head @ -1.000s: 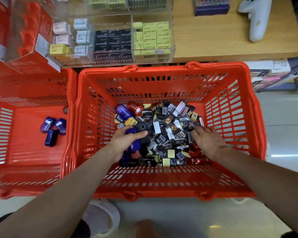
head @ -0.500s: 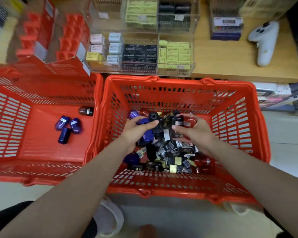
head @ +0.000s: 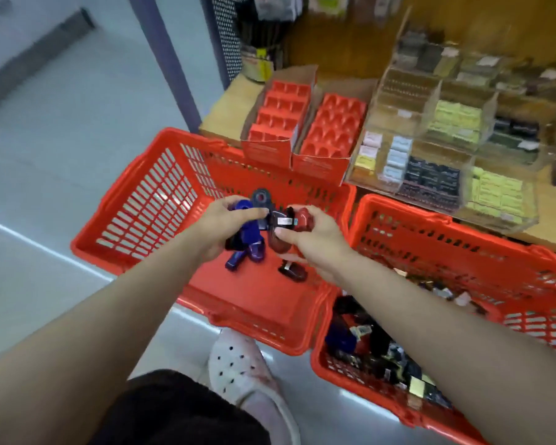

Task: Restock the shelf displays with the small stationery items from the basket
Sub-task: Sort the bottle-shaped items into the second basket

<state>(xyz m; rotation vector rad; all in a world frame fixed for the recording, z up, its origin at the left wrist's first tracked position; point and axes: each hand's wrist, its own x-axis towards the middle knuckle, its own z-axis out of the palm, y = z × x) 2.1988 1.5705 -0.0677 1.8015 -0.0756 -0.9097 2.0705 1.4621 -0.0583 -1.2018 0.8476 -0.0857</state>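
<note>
Both hands have come up out of the full orange plastic basket (head: pixel 463 239) on the right, where they were digging half a second ago, and now hang over the nearly empty orange plastic basket (head: pixel 135 200) on the left. The left hand (head: pixel 219 224) grips a cluster of small blue and black plastic stationery pieces (head: pixel 254 216), fingers curled round them with the thumb on top. The right hand (head: pixel 305 232) grips small dark red plastic pieces (head: pixel 302 218) the same way. The two handfuls touch between the hands.

Below them, on the left basket's floor, lie a few loose blue pieces (head: pixel 243 256) and one dark red piece (head: pixel 294 270); motion blur hides their exact shape.

The coming move seems to turn on where the load goes. The two red cardboard display trays with moulded pockets (head: pixel 305 123) stand on the wooden shelf (head: pixel 225 107) just beyond the left basket's far rim, ahead of the hands and slightly right, their rows running away from the person. The right hand is the nearer to them. Straight down, the basket floor is open on the left.

Clear acrylic bins of small boxes (head: pixel 446 149) crowd the shelf to the right of the trays, and the basket's far rim lies between hands and trays, so a reach would need to rise over it.
</note>
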